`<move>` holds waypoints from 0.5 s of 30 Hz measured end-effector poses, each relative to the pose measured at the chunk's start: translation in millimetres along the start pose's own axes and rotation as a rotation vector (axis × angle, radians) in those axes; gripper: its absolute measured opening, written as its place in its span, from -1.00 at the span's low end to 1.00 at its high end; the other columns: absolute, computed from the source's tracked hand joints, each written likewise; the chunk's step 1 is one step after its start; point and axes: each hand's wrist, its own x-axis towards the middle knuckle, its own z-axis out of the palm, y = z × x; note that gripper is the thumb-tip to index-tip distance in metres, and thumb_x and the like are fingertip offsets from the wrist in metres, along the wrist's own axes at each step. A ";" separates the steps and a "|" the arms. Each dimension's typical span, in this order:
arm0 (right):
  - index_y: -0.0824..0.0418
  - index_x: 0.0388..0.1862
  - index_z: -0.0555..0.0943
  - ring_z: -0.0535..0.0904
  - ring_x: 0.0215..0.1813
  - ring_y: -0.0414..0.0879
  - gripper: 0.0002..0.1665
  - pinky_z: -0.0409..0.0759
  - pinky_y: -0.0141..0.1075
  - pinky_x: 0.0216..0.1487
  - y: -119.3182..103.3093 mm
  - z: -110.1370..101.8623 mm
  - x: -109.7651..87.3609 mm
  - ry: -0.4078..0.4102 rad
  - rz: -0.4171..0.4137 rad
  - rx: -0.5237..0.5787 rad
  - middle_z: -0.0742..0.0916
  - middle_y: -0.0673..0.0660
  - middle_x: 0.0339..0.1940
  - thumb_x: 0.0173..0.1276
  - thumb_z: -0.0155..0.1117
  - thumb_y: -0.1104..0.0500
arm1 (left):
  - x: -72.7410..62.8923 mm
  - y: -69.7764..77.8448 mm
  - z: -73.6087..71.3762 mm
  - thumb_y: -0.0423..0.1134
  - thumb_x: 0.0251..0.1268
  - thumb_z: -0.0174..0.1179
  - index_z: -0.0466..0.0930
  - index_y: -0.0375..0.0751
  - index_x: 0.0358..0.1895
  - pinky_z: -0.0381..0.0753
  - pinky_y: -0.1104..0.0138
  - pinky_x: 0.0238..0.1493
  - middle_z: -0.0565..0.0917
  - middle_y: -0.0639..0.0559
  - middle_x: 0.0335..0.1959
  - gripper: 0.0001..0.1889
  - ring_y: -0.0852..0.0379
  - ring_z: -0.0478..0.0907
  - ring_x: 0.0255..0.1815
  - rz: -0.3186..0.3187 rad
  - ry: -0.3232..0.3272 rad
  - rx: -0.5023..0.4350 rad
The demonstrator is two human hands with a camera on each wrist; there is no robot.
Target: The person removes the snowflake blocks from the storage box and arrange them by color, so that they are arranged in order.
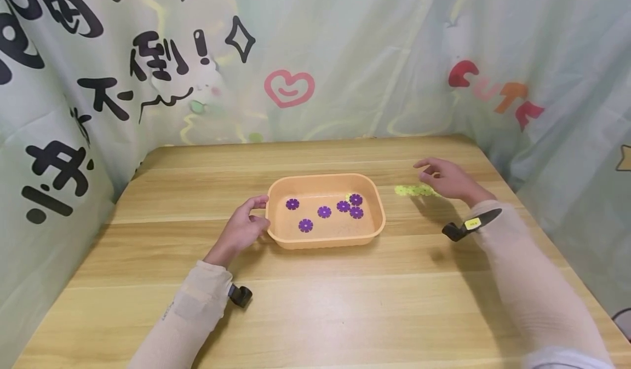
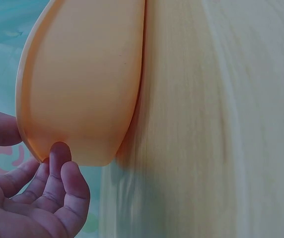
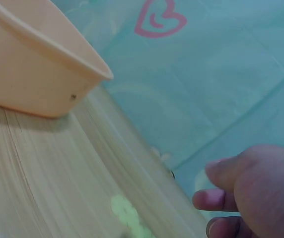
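A light orange plastic tub point(image 1: 325, 242) stands on the table, holding several purple flower-shaped discs point(image 1: 305, 225) and a yellow one partly covered at the right. My left hand point(image 1: 245, 224) grips the tub's left end, fingertips at its rim and outer wall, as the left wrist view point(image 2: 47, 198) also shows. To the right of the tub lies a row of yellow-green flower-shaped discs point(image 1: 409, 190). Above the right part of that row hovers my right hand point(image 1: 451, 180), its fingers loosely bent with nothing between them. The right wrist view has the same discs point(image 3: 127, 213) below the fingers.
The wooden table point(image 1: 315, 303) reaches back to a printed curtain point(image 1: 355, 57) that hangs behind it and along both sides. Each wrist wears a small black camera, one on the left point(image 1: 240, 296) and one on the right point(image 1: 454, 231).
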 end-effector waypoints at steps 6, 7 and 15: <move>0.33 0.21 0.46 0.57 -0.02 0.23 -0.60 0.54 0.05 -0.04 -15.9 3.2 9.2 -0.021 -0.043 0.056 0.64 0.35 -0.07 0.50 0.04 0.15 | -0.5 0.5 0.5 -0.46 0.24 0.09 0.25 -0.23 0.39 0.61 0.10 -0.14 0.34 -0.19 0.27 -0.39 -0.09 0.53 -0.09 0.001 -0.003 0.000; 0.33 0.21 0.46 0.58 -0.05 0.20 -0.60 0.54 0.02 -0.06 -18.6 3.6 10.7 -0.026 -0.053 0.060 0.64 0.34 -0.09 0.49 0.06 0.17 | -0.6 0.4 0.6 -0.46 0.23 0.10 0.25 -0.23 0.39 0.60 0.10 -0.14 0.35 -0.18 0.27 -0.39 -0.09 0.53 -0.09 0.000 -0.003 -0.001; 0.33 0.16 0.49 0.58 -0.28 0.07 -0.65 0.54 -0.19 -0.28 -43.8 11.7 24.2 -0.041 -0.148 0.066 0.65 0.24 -0.21 0.44 0.15 0.25 | -0.4 -0.4 -0.8 -0.46 0.24 0.10 0.25 -0.21 0.40 0.60 0.11 -0.16 0.34 -0.17 0.28 -0.39 -0.05 0.52 -0.13 -0.006 0.000 0.008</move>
